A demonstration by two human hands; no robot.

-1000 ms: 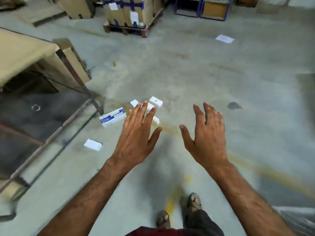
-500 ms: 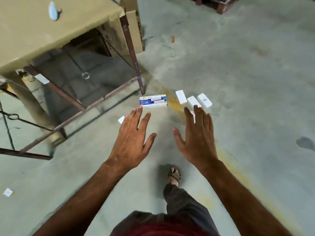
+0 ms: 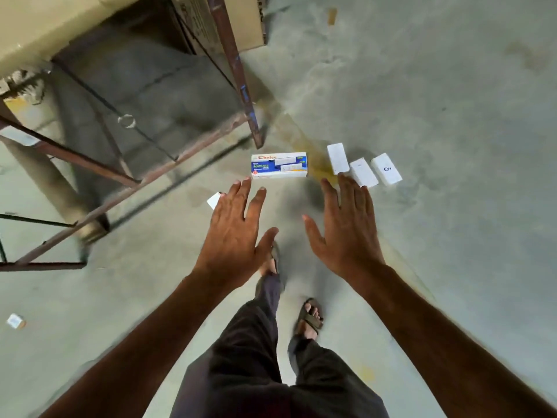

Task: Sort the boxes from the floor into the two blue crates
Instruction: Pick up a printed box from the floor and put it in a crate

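A blue and white printed box (image 3: 279, 169) lies on the concrete floor just beyond my left hand (image 3: 236, 233). Right of it lie three plain white boxes side by side: one (image 3: 337, 158), a second (image 3: 363, 172) and a third with dark lettering (image 3: 386, 168). My right hand (image 3: 346, 227) hovers with its fingertips near the first two white boxes. Both hands are spread flat, palms down, holding nothing. A small white box (image 3: 213, 200) peeks out at my left fingertips. No blue crate is in view.
A rusty metal table frame (image 3: 235, 70) with a tan top (image 3: 45, 22) stands at the upper left, one leg close to the printed box. A small carton (image 3: 15, 321) lies at the far left. My legs and sandalled feet (image 3: 310, 318) are below the hands.
I have walked up to the boxes and the view has tipped downward. The boxes now lie just past my fingertips. Both hands stay spread and hold nothing.
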